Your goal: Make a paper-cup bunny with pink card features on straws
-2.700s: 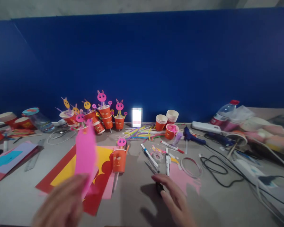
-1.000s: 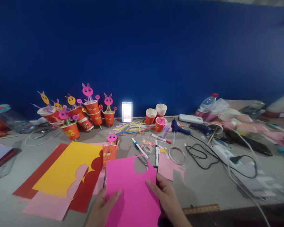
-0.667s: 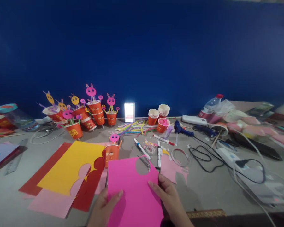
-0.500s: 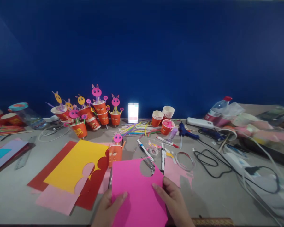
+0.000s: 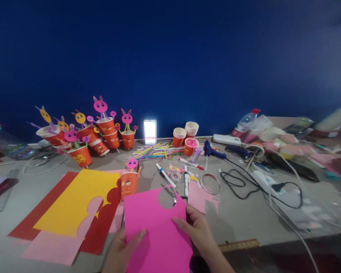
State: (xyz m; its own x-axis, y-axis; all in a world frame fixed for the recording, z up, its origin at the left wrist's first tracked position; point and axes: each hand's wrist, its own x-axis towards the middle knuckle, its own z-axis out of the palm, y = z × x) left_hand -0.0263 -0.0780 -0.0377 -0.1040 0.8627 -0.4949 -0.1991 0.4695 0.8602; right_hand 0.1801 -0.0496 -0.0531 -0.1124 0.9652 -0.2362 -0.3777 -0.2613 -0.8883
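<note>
A bright pink sheet of paper (image 5: 156, 235) is held up low in the middle of the head view, with a rounded hole cut near its top right corner. My left hand (image 5: 125, 244) grips its left edge, thumb on the front and fingers behind, hidden. On the right edge my right hand (image 5: 194, 229) pinches it the same way. Through the hole a pair of scissors (image 5: 170, 194) shows on the table. Just behind the sheet stands an orange paper cup (image 5: 129, 185) with a pink bunny-like head.
Yellow card (image 5: 71, 204) with round cut-outs lies over red and pink sheets at left. Decorated cups (image 5: 105, 127) stand behind. Markers (image 5: 166, 175), a tape roll (image 5: 210, 184), a blue glue gun (image 5: 213, 150), black cable (image 5: 235, 182) and a power strip (image 5: 268, 185) spread rightward.
The whole scene has shifted left in view as the head turned right. Both hands still hold the pink sheet, with its position over the table about the same.
</note>
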